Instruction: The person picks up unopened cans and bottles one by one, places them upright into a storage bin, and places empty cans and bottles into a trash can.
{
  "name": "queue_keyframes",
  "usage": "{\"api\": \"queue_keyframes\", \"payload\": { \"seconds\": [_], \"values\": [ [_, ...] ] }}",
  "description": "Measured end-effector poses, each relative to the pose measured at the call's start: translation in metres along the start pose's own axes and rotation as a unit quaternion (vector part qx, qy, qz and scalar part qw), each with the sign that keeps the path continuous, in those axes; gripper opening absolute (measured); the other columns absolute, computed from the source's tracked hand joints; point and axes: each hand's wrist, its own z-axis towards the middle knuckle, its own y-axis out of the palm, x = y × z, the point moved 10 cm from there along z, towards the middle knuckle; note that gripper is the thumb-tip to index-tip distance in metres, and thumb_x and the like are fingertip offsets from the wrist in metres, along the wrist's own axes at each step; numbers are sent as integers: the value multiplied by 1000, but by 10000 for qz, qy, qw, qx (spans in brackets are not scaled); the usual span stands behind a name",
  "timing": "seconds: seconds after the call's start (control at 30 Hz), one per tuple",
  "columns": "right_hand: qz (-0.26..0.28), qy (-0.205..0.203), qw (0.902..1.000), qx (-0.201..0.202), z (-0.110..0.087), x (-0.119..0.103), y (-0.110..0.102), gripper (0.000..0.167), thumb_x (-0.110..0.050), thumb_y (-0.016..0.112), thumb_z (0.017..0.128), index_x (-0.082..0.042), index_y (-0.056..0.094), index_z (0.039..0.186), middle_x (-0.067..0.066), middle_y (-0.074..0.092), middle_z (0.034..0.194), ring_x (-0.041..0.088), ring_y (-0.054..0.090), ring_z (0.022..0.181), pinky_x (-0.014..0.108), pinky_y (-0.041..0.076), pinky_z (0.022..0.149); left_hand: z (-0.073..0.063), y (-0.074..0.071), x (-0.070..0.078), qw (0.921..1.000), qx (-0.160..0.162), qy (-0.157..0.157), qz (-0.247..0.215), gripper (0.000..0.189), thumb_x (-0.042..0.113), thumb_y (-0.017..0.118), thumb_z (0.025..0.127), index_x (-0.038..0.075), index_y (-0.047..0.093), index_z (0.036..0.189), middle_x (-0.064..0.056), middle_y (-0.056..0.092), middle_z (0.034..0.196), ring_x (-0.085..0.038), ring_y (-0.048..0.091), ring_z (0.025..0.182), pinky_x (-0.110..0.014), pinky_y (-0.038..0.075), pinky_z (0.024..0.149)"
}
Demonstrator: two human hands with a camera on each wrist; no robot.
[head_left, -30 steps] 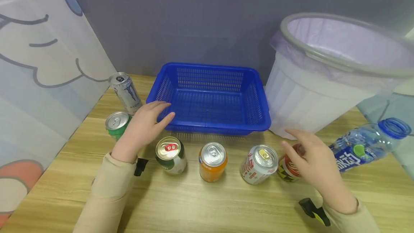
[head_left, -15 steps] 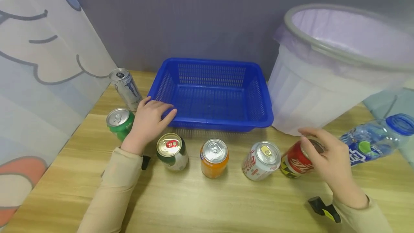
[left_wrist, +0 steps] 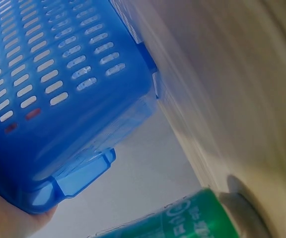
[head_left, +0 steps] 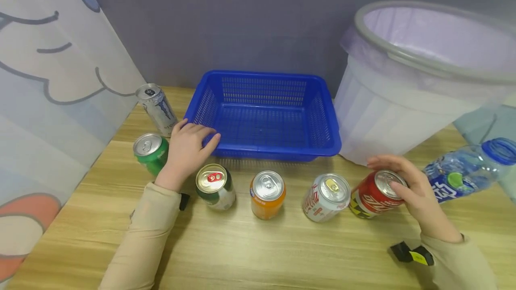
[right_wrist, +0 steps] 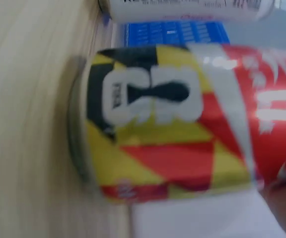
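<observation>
Head view:
- L hand (head_left: 187,149): fingers are hooking over near-left corner of blue basket (head_left: 258,149), grasping its rim.
- R hand (head_left: 415,189): curving abt. red can (head_left: 368,198), thumb lying over lid edge; I can't tell if it's grasping or only surrounding.
- Red can: standing on table (head_left: 242,258), right end of front row, just beside white can (head_left: 316,202).
- Orange can (head_left: 266,209): standing mid-row, w/ dark-green can (head_left: 219,198) (red tab) to its left.
- Green can (head_left: 155,162): standing left of L hand; tall can (head_left: 159,113) standing behind it.
- Bin (head_left: 379,97), w/ lilac liner: standing right of basket.
- Bottle (head_left: 455,178), clear w/ blue label: sitting beyond R hand, far right.

L wrist view:
- Basket: showing slotted side; L hand is holding corner. Green can showing nr. bottom edge, apart from basket.

R wrist view:
- Red can: filling centre, blurred, showing yellow/black pattern nr. base; bit of R hand showing lower right.
</observation>
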Motion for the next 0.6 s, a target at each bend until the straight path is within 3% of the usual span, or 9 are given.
{"api": "queue_keyframes", "payload": {
  "seconds": [0.07,0.13,0.4,0.6],
  "values": [
    [852,-217,9957,-292,-1,3,1,43,11,39,89,17,37,131,17,57,128,21,56,117,22,46,94,0,0,0,10000,13,2,5,41,40,50,92,5,71,96,-12,72,97,-31,62,98,-50,29,107],
    [1280,-331,9896,-568,-2,5,3,45,7,40,91,17,33,134,20,54,131,24,55,119,24,46,96,0,1,0,10000,2,6,11,41,40,50,92,5,71,97,-11,72,97,-31,62,98,-50,29,107],
    [2068,-375,9722,-1037,-8,16,0,52,-4,42,92,15,27,138,25,49,135,28,51,123,27,46,96,1,1,-1,10000,-50,-26,35,40,39,50,92,5,71,97,-11,72,98,-31,62,99,-50,29,107],
    [2066,-100,9716,-1153,-13,26,-3,55,-6,45,91,12,26,140,22,48,137,26,51,124,27,46,96,1,1,-1,9999,-78,-55,42,40,39,50,92,6,71,98,-12,72,99,-32,61,99,-50,29,107]
  ]
}}
